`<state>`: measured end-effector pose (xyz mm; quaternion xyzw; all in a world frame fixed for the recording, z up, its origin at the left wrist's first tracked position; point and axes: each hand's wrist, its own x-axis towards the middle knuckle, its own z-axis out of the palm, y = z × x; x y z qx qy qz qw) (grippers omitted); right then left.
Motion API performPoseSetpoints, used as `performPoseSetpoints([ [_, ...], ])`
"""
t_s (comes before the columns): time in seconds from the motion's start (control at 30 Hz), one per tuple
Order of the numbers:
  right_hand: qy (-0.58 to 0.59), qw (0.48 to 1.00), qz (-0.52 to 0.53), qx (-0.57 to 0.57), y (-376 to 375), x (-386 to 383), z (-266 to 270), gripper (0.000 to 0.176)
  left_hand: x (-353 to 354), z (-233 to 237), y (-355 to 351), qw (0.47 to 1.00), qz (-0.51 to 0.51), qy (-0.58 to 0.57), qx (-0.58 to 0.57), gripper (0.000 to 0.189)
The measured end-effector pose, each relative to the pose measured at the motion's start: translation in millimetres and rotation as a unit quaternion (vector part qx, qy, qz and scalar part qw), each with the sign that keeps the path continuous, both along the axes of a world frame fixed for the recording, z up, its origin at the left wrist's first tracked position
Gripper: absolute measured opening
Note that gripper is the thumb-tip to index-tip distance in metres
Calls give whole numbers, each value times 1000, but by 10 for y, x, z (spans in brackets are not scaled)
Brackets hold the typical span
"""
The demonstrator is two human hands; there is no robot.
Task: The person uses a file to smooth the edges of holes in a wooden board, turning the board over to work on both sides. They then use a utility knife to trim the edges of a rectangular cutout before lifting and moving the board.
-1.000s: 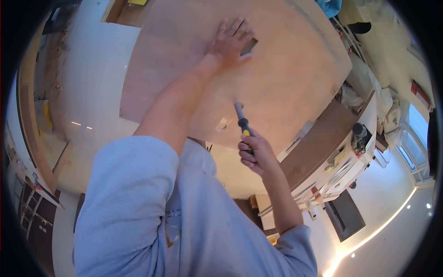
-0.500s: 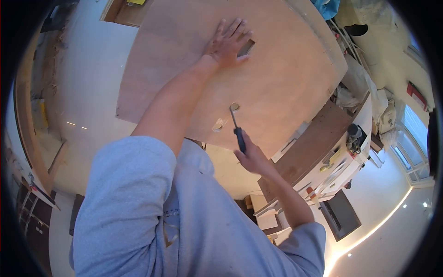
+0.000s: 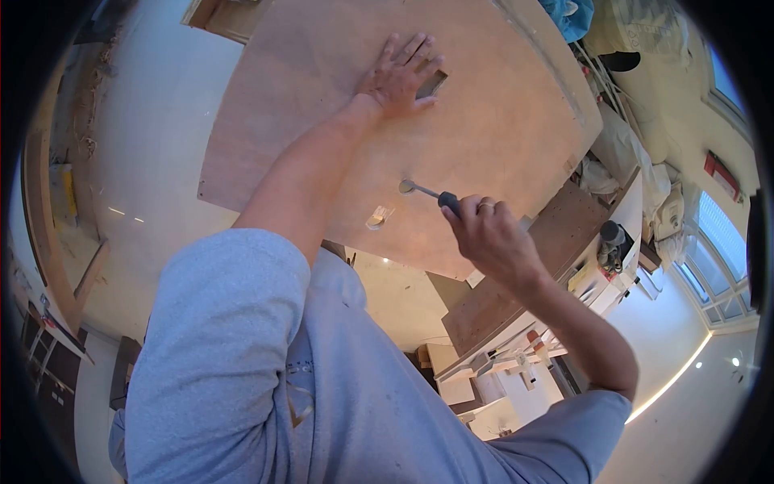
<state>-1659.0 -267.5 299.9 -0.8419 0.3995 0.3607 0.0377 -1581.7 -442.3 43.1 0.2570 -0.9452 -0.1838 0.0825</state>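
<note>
My left hand (image 3: 399,83) lies flat on a large wooden panel (image 3: 322,73), fingers spread, partly over a rectangular cutout (image 3: 432,85). Closed around a dark handle, my right hand (image 3: 496,242) holds a tool with a slim metal shaft (image 3: 427,192), which looks like a file. The shaft slants left, and its tip is at a small round hole (image 3: 405,186) in the panel. Below and left of that hole is an oblong cutout (image 3: 379,217), with light material showing through it.
Right of the panel stands a dark brown board (image 3: 556,230), with a black and grey power tool (image 3: 614,246) beyond it. Plastic-wrapped items (image 3: 625,145) line the panel's far right edge. A wooden frame piece (image 3: 222,18) is at the upper left.
My right hand has swung outward to the right and turned, so the tool now slants more sideways with its tip still at the round hole. My left hand stays in place.
</note>
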Motion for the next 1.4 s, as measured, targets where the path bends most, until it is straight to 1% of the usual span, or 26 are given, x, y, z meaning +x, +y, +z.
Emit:
performPoseSetpoints([
  [0.07, -29, 998, -57, 29, -62, -70, -63, 23, 7, -60, 7, 999, 3, 39, 14, 74],
  [0.1, -44, 994, -85, 44, -104, -120, -117, 25, 11, -65, 16, 999, 1, 36, 19, 74],
  [0.17, -37, 973, -179, 141, -84, -206, -462, 25, 17, -54, -12, 999, -2, 33, 25, 75],
  [0.23, -9, 943, -248, 221, 25, -198, -791, 43, 17, -46, 5, 999, 0, 27, 26, 74],
  [0.3, 11, 947, -240, 214, 108, -11, -963, 49, -12, -9, -31, 1000, 5, 13, 18, 75],
  [0.33, 17, 943, -257, 210, 99, 34, -912, 52, -1, 12, -23, 1000, 0, -4, 13, 76],
  [0.37, 6, 951, -247, 185, 124, 0, -766, 48, 8, 20, -22, 1000, -6, -23, 8, 76],
  [0.43, -21, 962, -233, 142, 87, -54, -246, 43, -1, 86, -45, 999, -2, -50, 1, 76],
  [0.47, 5, 954, -248, 166, 87, -28, -34, 44, 6, 101, 5, 998, -4, -65, 2, 76],
  [0.53, 61, 938, -275, 203, 52, -27, 228, 46, 10, 34, 3, 999, -7, -40, 10, 76],
  [0.57, 41, 933, -297, 199, 107, -37, 117, 45, 0, 12, -6, 1000, -7, -25, 13, 76],
  [0.6, 21, 928, -317, 194, 215, -41, -131, 45, -8, 15, 2, 999, -12, -31, 10, 75],
  [0.7, -41, 912, -384, 140, 484, 173, -1129, 40, 5, 37, -43, 999, -5, -35, 8, 74],
  [0.8, -53, 907, -395, 136, 433, 256, -1240, 38, 42, 41, -65, 999, -1, -36, 14, 74],
  [0.83, -47, 910, -388, 136, 374, 243, -947, 39, 34, 74, -58, 999, -2, -46, 11, 74],
  [0.87, -38, 914, -380, 138, 265, 185, -477, 41, 9, 90, -5, 998, 0, -54, 12, 74],
  [0.93, -5, 919, -373, 129, 188, 170, 203, 44, -12, -15, 10, 1000, -1, -20, 8, 74],
  [1.0, 50, 928, -342, 138, 257, 245, 472, 48, -23, -27, -11, 1000, 0, -13, 3, 74],
  [1.03, 76, 932, -326, 142, 265, 260, 502, 50, -23, -5, -19, 1000, 0, -23, 2, 74],
  [1.07, 50, 923, -352, 146, 290, 218, 341, 50, -13, 10, -8, 999, 0, -33, 4, 74],
  [1.13, 5, 903, -399, 156, 489, 54, -318, 52, 0, 12, 26, 999, -12, -31, 11, 74],
  [1.17, -44, 898, -415, 138, 625, 94, -683, 53, 3, 2, -16, 999, -8, -30, 10, 75],
  [1.2, -41, 884, -439, 157, 610, 208, -950, 51, 16, -10, -34, 1000, -2, -22, 14, 75],
  [1.23, -43, 872, -456, 174, 564, 246, -1021, 51, 15, -18, -31, 1000, -2, -14, 17, 75],
  [1.3, -48, 837, -505, 205, 547, 321, -1086, 51, 32, -12, -42, 1000, -5, -8, 11, 74],
  [1.4, -19, 848, -494, 191, 269, 298, -220, 48, -4, -6, 14, 1000, 0, 2, 1, 73],
])
